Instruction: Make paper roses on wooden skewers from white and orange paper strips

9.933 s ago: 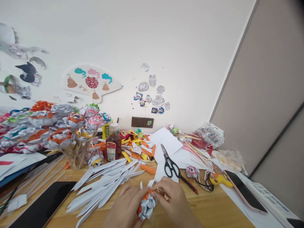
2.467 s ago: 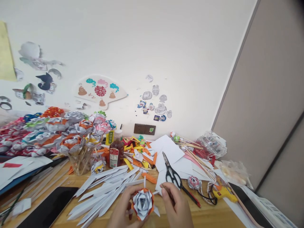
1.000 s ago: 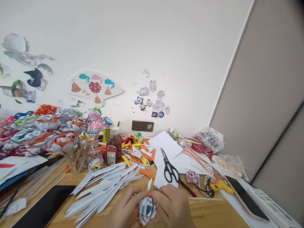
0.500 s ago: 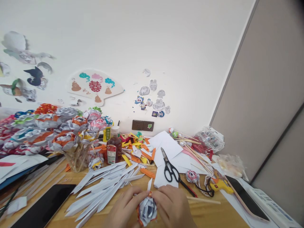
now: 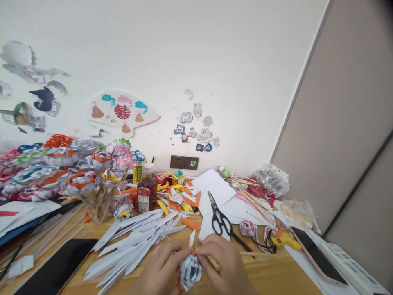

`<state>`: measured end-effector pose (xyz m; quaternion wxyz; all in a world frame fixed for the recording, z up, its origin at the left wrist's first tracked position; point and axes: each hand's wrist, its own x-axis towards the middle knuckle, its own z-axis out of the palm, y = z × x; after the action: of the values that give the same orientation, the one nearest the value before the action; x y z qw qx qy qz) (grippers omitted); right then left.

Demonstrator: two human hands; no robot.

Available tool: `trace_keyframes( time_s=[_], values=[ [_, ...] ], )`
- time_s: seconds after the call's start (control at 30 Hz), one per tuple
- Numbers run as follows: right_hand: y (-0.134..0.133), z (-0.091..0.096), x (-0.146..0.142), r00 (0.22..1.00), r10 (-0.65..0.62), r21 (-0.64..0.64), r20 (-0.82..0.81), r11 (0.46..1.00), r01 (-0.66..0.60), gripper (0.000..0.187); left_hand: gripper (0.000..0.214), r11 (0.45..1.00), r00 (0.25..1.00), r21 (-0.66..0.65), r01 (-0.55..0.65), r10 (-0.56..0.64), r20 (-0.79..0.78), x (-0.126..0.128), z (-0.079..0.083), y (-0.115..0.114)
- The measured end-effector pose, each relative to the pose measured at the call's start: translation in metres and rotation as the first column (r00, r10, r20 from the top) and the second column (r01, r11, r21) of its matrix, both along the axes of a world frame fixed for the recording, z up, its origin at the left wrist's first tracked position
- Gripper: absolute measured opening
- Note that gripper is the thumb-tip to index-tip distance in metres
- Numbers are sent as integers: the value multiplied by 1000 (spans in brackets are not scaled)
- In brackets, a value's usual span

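A paper flower [image 5: 190, 271] of white folded petals with orange edges is held between both hands near the front of the table. My left hand [image 5: 164, 262] grips its left side, with thumb and index finger at the top. From the right, my right hand [image 5: 219, 260] pinches the flower's top edge, where a bit of orange paper shows. A white paper strip [image 5: 192, 238] sticks up from that spot. Parts of the flower are covered by my fingers. Just beyond my right hand lie black-handled scissors [image 5: 221, 223] on white paper sheets [image 5: 213, 190].
Many folded white strips [image 5: 139, 241] lie to the left, beside a black phone [image 5: 58, 266]. Finished paper flowers [image 5: 81, 180] crowd the back left, near a bottle [image 5: 146, 192]. A yellow glue gun [image 5: 285, 241] and a second phone [image 5: 321, 256] lie on the right.
My right hand's fingers have shifted slightly at the flower's top edge, and its thumb shows more clearly. The flower stays in nearly the same place, held by both hands.
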<state>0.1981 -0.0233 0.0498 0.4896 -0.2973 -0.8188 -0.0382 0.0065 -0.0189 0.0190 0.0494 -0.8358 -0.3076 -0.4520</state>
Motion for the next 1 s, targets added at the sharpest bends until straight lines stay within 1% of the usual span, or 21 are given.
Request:
trace_keyframes(
  time_s=[0.2, 0.33, 0.47, 0.6, 0.7, 0.73, 0.8, 0.9, 1.0],
  values=[
    [-1, -5, 0, 993, -88, 39, 79, 996, 85, 27, 36, 1000, 1000, 12, -22, 22, -8, 2, 3, 0],
    [-1, -7, 0, 987, -135, 61, 87, 990, 130, 32, 37, 1000, 999, 12, -24, 24, -23, 1, 4, -1],
    [-1, -9, -1, 982, -158, 56, 102, 987, 153, 40, 31, 1000, 1000, 24, -11, 11, -19, 1, 5, -3],
    [-1, -9, -2, 980, -162, 36, 112, 987, 159, 45, 30, 999, 999, 19, -35, 35, -4, 1, 3, -4],
    [-1, -8, -2, 977, -176, 16, 122, 984, 176, 44, 31, 998, 1000, 55, -24, 24, -8, 0, 1, -2],
    [-1, -7, -2, 975, -188, 16, 119, 982, 187, 42, 31, 993, 1000, 119, 7, -7, 1, 0, 1, -1],
    [0, -6, -1, 969, -231, 29, 85, 973, 230, 37, 35, 999, 999, 47, -18, 20, -41, -1, 3, -1],
    [-1, -3, 0, 952, -306, 93, 15, 948, 303, 32, 35, 999, 999, 33, -32, 33, -26, -1, 5, -2],
    [-2, -2, 1, 953, -298, 174, 45, 942, 286, 30, 31, 998, 1000, 56, -25, 26, -16, 0, 6, -3]
  ],
)
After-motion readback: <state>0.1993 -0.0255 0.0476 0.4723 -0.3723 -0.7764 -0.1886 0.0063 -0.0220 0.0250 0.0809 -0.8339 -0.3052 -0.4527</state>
